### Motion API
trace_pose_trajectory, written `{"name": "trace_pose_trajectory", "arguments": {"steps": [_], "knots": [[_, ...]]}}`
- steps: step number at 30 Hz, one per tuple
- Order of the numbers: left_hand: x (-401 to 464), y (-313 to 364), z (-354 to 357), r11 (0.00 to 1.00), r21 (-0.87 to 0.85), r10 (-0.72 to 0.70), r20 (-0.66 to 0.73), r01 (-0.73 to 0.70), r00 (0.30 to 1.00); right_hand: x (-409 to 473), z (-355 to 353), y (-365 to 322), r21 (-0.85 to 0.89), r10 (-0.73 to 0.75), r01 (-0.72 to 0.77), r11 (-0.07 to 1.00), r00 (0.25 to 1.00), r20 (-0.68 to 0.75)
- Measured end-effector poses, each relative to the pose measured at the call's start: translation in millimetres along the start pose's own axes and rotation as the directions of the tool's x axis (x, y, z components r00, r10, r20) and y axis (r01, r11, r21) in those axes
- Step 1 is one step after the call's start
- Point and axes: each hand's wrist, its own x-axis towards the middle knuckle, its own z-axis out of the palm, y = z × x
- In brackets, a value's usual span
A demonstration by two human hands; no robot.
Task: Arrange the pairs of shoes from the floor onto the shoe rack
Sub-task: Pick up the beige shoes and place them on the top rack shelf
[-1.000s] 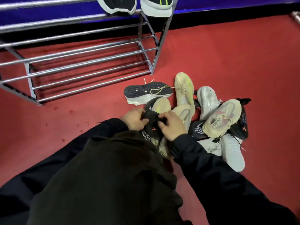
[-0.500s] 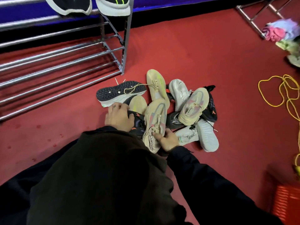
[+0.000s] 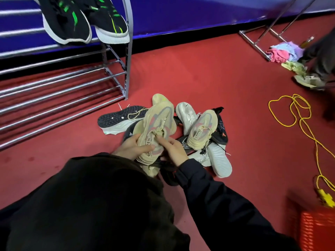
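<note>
Both hands on the beige sneaker (image 3: 157,127), above the shoe pile (image 3: 199,134): left hand (image 3: 133,146) wraps its heel, right hand (image 3: 175,151) pinches its laces; open red floor (image 3: 208,78) rightward. Shoe rack (image 3: 116,77) cut off left, black pair (image 3: 85,19) on top; pile's lower shoes partly hidden.

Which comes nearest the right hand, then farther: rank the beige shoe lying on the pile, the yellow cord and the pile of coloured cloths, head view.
From the right hand:
1. Beige shoe on the pile, just right of the hand.
2. Yellow cord, on the red floor, far right.
3. Coloured cloths, upper right by the metal frame.
</note>
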Motion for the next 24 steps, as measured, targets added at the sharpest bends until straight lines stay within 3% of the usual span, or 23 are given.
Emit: {"name": "trace_pose_trajectory", "arguments": {"steps": [2,3,5,6,7,8,11,13,16,20,24], "knots": [[0.7,0.2,-5.2,0.995,0.089,0.044,-0.08,-0.037,0.996,8.6,-11.2,-1.3,0.082,0.032,-0.024,0.996,0.994,-0.102],[-1.2,2.1,-8.5,0.983,0.175,0.075,-0.101,-0.056,0.992,16.6,-21.6,1.7,0.117,0.013,0.022,0.993,0.955,-0.297],[-6.8,6.1,-12.7,0.957,0.274,0.141,-0.141,-0.099,0.98,27.3,-46.1,6.8,0.065,0.028,0.025,0.998,0.716,-0.697],[-8.7,8.1,-14.2,0.952,0.281,0.168,-0.153,-0.12,0.974,31.2,-61.1,11.5,0.054,0.089,-0.076,0.996,0.605,-0.791],[-9.8,9.9,-15.1,0.953,0.273,0.183,-0.166,-0.133,0.969,32.5,-71.8,13.4,0.082,0.182,-0.201,0.976,0.556,-0.811],[-11.3,11.8,-15.2,0.954,0.261,0.194,-0.165,-0.147,0.967,39.9,-82.1,20.4,0.135,0.266,-0.262,0.956,0.571,-0.776],[-17.1,17.9,-15.7,0.96,0.23,0.201,-0.169,-0.16,0.965,69.2,-112.5,53.0,0.294,0.353,-0.223,0.93,0.768,-0.534],[-19.9,20.0,-20.1,0.954,0.261,0.202,-0.189,-0.149,0.961,85.7,-126.5,69.3,0.369,0.367,-0.183,0.911,0.77,-0.523],[-28.1,27.7,-22.5,0.959,0.226,0.223,-0.214,-0.174,0.951,43.9,-97.5,21.7,0.47,0.338,-0.061,0.881,0.775,-0.534],[-46.2,51.4,-32.5,0.979,0.117,0.196,-0.318,-0.166,0.928,-6.7,-53.4,-10.6,0.595,0.259,0.024,0.803,0.886,-0.385],[-79.4,103.9,-53.0,0.96,0.147,0.273,-0.334,-0.237,0.902,-45.8,-19.4,-54.6,0.593,-0.018,0.197,0.781,0.956,-0.293]]}}
